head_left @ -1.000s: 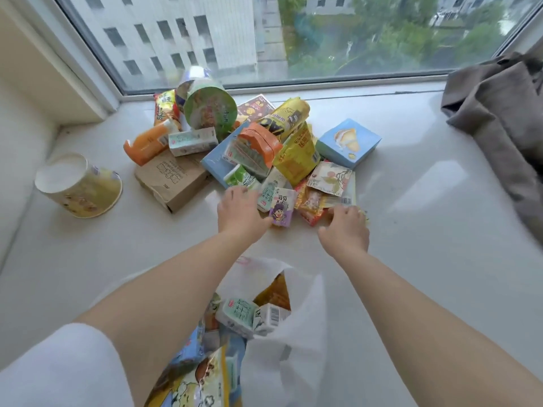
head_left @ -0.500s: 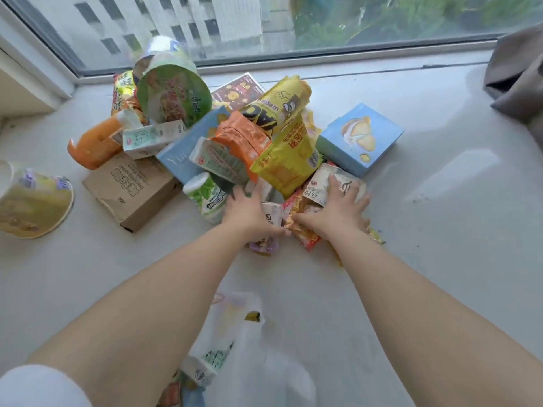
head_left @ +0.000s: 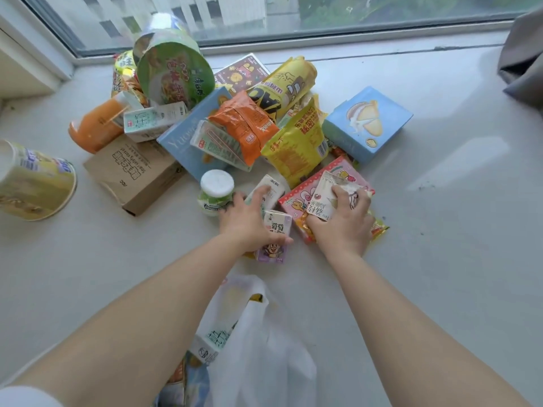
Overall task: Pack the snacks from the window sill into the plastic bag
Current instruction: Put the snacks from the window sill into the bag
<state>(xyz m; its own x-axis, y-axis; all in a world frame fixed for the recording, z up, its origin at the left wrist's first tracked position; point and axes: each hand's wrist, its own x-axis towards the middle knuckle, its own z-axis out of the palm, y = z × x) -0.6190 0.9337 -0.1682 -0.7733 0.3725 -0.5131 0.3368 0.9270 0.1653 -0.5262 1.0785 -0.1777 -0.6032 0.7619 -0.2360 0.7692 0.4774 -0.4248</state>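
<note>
Two hands are working the near edge of the snack pile on the window sill [head_left: 440, 230]. Nearest the camera, the white plastic bag [head_left: 261, 342] is lying open, a milk carton [head_left: 213, 343] already showing inside. Just beyond it, the left hand [head_left: 249, 223] is curling over a small purple drink carton [head_left: 274, 239], fingers reaching onto another small carton [head_left: 269, 189]. To its right, the right hand [head_left: 342, 221] is gripping a white tea sachet [head_left: 326, 199] lying on a pink snack packet [head_left: 308, 198]. These cartons are probably stiff and light, best taken across their flat sides; the packets are soft and crinkly, likely slippery. Farther off are sitting a yellow chip bag [head_left: 296, 148], an orange pouch [head_left: 244, 124], a blue biscuit box [head_left: 367, 124] and a green noodle bowl [head_left: 176, 71].
</note>
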